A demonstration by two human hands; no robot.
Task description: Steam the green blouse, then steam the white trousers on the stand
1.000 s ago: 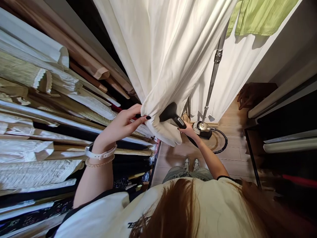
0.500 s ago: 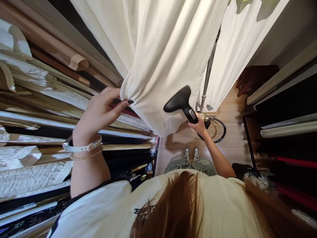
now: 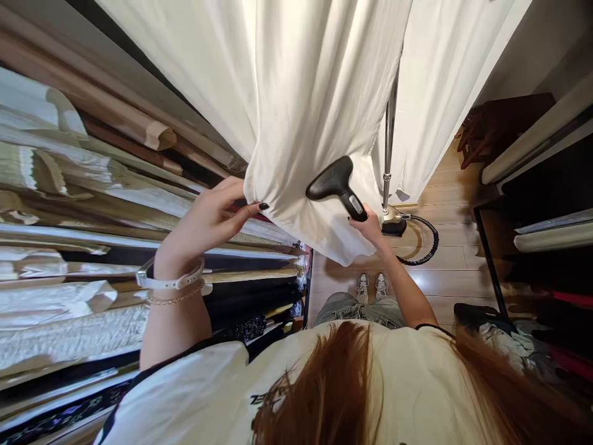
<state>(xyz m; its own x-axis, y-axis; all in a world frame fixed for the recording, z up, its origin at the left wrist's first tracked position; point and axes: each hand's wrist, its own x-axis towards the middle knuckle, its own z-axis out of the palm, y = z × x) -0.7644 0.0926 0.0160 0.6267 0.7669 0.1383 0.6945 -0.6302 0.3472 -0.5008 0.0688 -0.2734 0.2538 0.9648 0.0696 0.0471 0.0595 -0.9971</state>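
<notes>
A long white cloth (image 3: 291,93) hangs in folds in front of me, its garment type unclear. My left hand (image 3: 215,216) pinches its lower left edge between thumb and fingers and pulls it out sideways. In my right hand (image 3: 369,227) is the handle of a black garment steamer head (image 3: 331,179). The wide head lies against or just in front of the cloth's lower part; the exact contact is hard to see. A ribbed black hose (image 3: 434,238) loops over the floor from the steamer's base (image 3: 393,224), beside a metal pole (image 3: 390,136).
Fabrics and clothes (image 3: 134,247) hang densely along the left. More dark and pale garments hang on a rack (image 3: 491,266) at the right. A dark wooden stool (image 3: 486,127) stands behind, on the plank floor (image 3: 442,281). A second white drape (image 3: 430,93) hangs beyond the pole.
The steamer head has shifted slightly left against the cloth, whose lower part now bunches around it and reaches the right hand. The left hand keeps its pinch. The view has shifted a little.
</notes>
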